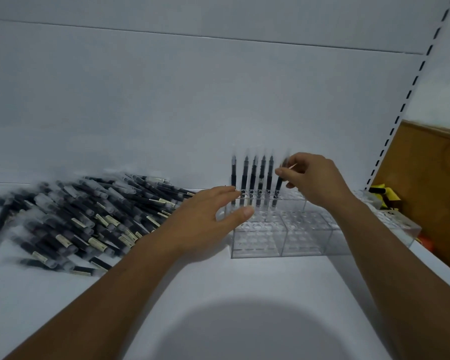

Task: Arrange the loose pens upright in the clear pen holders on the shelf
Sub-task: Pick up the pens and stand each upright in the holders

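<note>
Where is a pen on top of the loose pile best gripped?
Probably mid-barrel, pinched from above: the pens in the pile lie flat and overlapping on the shelf, so only upper sides are exposed, and one end stays free for the holder.

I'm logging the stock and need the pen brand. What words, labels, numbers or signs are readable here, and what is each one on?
Nothing here can be read.
Pale label strips on the loose pens: print too small and blurred to read.
Upright pens in the clear pen holder: any barrel markings are blurred.
Yellow object at the right edge: no legible text.
</note>
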The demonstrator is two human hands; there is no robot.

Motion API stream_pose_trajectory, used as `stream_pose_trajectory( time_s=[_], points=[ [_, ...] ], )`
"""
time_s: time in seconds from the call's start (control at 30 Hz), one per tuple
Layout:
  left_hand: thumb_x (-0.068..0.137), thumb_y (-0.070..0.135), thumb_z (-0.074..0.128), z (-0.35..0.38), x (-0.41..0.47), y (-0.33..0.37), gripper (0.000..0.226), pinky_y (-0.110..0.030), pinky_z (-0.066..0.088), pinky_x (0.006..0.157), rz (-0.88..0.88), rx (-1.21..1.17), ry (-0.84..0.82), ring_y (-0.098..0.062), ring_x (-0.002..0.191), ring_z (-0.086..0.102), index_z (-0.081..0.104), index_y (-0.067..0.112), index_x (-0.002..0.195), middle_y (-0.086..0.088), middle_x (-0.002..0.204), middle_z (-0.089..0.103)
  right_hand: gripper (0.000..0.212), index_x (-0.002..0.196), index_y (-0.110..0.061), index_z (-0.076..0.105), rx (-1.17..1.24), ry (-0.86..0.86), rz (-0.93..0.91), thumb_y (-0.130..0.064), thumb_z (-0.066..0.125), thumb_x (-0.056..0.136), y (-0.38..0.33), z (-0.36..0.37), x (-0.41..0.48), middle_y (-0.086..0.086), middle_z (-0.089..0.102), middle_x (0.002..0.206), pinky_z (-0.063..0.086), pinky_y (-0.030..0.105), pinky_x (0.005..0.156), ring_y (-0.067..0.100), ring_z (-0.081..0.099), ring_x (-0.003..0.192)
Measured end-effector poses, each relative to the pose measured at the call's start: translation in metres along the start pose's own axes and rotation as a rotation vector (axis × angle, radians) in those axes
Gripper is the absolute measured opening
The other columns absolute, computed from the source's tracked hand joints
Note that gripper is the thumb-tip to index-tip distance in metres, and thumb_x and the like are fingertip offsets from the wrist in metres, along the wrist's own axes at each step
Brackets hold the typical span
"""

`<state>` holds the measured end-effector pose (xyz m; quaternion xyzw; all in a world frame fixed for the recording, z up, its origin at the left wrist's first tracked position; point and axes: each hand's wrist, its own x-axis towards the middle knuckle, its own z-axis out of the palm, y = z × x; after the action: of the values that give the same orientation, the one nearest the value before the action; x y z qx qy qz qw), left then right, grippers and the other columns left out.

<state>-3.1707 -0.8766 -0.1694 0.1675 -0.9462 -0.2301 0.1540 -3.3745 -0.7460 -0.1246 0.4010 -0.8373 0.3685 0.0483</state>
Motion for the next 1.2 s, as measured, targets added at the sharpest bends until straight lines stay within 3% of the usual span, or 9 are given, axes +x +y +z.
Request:
stream_pose_trajectory(
  time_s=[0.17,0.33,0.47,0.6,0.77,0.9,0.97,1.07,1.2],
  points=[
    [0.081,0.076,0.023,-0.003,0.002,0.004,0.076,-0.032,0.024,0.115,0.014,-0.052,0.033,-0.001,0.137,0.030,0.043,0.035,0.142,0.020,0.150,0.035,0.042,0.116,-0.025,0.066,-0.208,0.002,0.024,-0.054,0.064,0.086,-0.002,-0.016,-0.013,-0.014,0.063,0.092,0.048,0.031,0.082,0.014,0.062,0.091],
    [0.095,0.057,0.039,-0.034,-0.007,0.005,0.045,-0.034,0.042,0.101,-0.097,-0.064,0.248,-0.008,0.119,0.052,0.060,0.031,0.125,0.014,0.131,0.056,0.028,0.109,-0.028,0.068,-0.194,0.080,-0.090,-0.047,0.062,0.090,-0.047,-0.032,-0.028,-0.012,0.068,0.095,0.047,0.031,0.079,0.011,0.060,0.086],
    [0.095,0.050,0.045,-0.072,-0.038,-0.013,0.032,-0.035,0.048,0.093,-0.205,0.017,0.340,-0.010,0.105,0.060,0.066,0.034,0.113,0.012,0.121,0.064,0.019,0.099,-0.029,0.072,-0.073,-0.116,-0.280,-0.042,0.067,0.087,-0.110,0.001,-0.054,-0.014,0.070,0.087,0.051,0.029,0.082,0.008,0.065,0.085],
    [0.094,0.048,0.049,-0.091,-0.089,-0.051,0.028,-0.030,0.049,0.087,-0.343,0.079,0.461,-0.006,0.098,0.060,0.066,0.035,0.112,0.017,0.110,0.066,0.024,0.104,-0.031,0.068,-0.178,-0.386,-0.453,-0.048,0.061,0.088,-0.160,0.058,-0.082,-0.010,0.071,0.101,0.051,0.032,0.085,0.015,0.064,0.096],
    [0.093,0.037,0.055,-0.108,-0.149,-0.104,0.033,-0.029,0.040,0.091,-0.599,0.144,0.646,-0.020,0.116,0.055,0.065,0.022,0.121,0.003,0.124,0.062,0.045,0.127,-0.028,0.058,-0.218,-0.425,-0.626,-0.056,0.053,0.092,-0.193,0.119,-0.098,-0.001,0.058,0.125,0.045,0.036,0.095,0.023,0.050,0.121],
    [0.092,0.037,0.057,-0.123,-0.178,-0.134,0.042,-0.036,0.039,0.099,-0.775,0.168,0.634,-0.025,0.126,0.047,0.059,0.016,0.129,-0.006,0.136,0.055,0.063,0.147,-0.027,0.038,-0.236,-0.496,-0.675,-0.061,0.044,0.094,-0.206,0.147,-0.107,-0.002,0.036,0.153,0.031,0.039,0.112,0.023,0.028,0.140],
    [0.092,0.039,0.056,-0.125,-0.181,-0.141,0.043,-0.034,0.040,0.091,-0.837,0.166,0.561,-0.027,0.121,0.051,0.059,0.016,0.128,-0.007,0.134,0.056,0.057,0.142,-0.027,0.046,-0.249,-0.449,-0.706,-0.061,0.041,0.095,-0.204,0.156,-0.108,-0.004,0.043,0.148,0.034,0.038,0.109,0.022,0.033,0.137],
    [0.092,0.036,0.056,-0.129,-0.176,-0.144,0.028,-0.030,0.038,0.072,-0.851,0.176,0.496,-0.026,0.094,0.055,0.063,0.016,0.110,-0.010,0.116,0.063,0.043,0.127,-0.027,0.061,-0.215,-0.364,-0.707,-0.053,0.045,0.097,-0.200,0.160,-0.108,-0.007,0.057,0.130,0.042,0.034,0.094,0.020,0.045,0.121],
    [0.091,0.034,0.056,-0.135,-0.163,-0.149,0.036,-0.031,0.040,0.085,-0.873,0.157,0.427,-0.024,0.107,0.056,0.056,0.019,0.123,-0.003,0.117,0.063,0.022,0.106,-0.028,0.073,-0.136,-0.276,-0.666,-0.030,0.053,0.097,-0.194,0.158,-0.105,-0.009,0.066,0.105,0.038,0.024,0.075,0.014,0.055,0.103]
  ],
)
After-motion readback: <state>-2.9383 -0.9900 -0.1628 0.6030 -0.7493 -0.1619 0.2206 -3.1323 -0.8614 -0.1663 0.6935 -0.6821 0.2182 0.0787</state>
